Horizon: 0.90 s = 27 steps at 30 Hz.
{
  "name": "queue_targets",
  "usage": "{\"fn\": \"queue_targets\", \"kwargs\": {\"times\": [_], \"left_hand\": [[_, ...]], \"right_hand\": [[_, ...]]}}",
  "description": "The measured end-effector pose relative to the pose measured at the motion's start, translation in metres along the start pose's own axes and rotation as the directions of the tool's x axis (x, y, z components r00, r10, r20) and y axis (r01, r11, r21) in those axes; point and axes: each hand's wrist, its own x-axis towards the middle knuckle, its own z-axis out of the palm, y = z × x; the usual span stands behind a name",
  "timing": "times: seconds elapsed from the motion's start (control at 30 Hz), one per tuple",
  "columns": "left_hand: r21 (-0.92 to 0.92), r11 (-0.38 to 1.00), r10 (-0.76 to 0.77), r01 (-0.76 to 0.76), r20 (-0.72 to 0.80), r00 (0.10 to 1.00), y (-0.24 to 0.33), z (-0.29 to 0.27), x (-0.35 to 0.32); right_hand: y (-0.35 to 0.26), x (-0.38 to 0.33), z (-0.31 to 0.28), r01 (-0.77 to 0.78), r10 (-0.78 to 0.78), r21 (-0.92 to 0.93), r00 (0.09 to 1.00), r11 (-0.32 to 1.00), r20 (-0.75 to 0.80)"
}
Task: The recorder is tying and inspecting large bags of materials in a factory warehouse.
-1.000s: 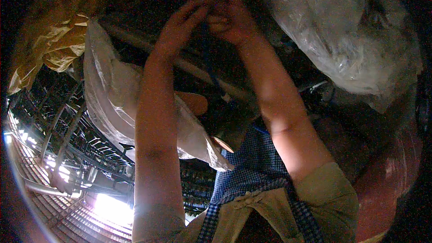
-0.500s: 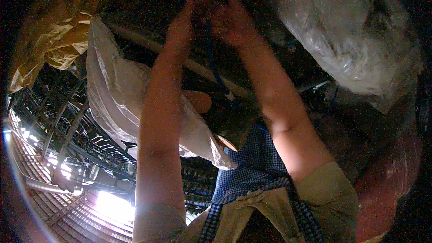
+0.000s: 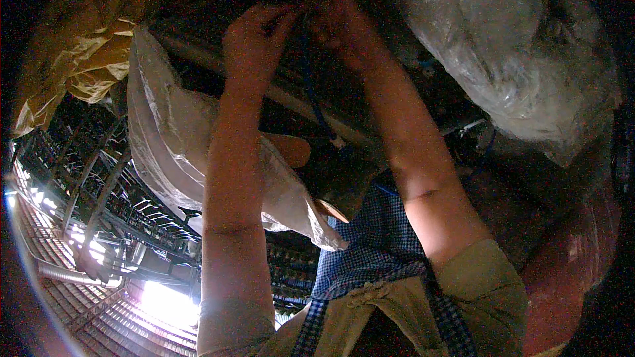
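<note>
Dimly, left hand [image 3: 254, 34] reaching blue cord [image 3: 311, 89], right hand [image 3: 338, 26] close beside; too dark to tell either grip

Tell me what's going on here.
A person in a checked apron has both hands raised close together in a dark spot. The left hand and right hand are at the top of a blue cord that hangs below them; it's too dark to tell what the fingers grip. A white sheet hangs behind the left forearm, with clear plastic at the right.
</note>
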Motion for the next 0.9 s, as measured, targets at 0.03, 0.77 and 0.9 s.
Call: {"fn": "queue_targets", "kwargs": {"times": [0.03, 0.77, 0.9], "left_hand": [[0.089, 0.995, 0.039, -0.040, 0.013, 0.999, 0.000, -0.001, 0.001], [-0.324, 0.918, -0.191, 0.227, 0.139, 0.972, -0.002, -0.001, 0.006], [-0.649, 0.588, -0.436, 0.483, 0.248, 0.865, -0.014, 0.002, 0.003]], "right_hand": [[-0.002, 0.000, 0.006, -0.022, 0.017, -0.096, 0.998, 0.995, -0.057], [0.019, -0.003, -0.007, -0.003, -0.107, -0.363, 0.954, 0.932, -0.280], [0.018, 0.000, -0.012, 0.039, -0.058, -0.068, 0.950, 0.997, -0.308]]}}
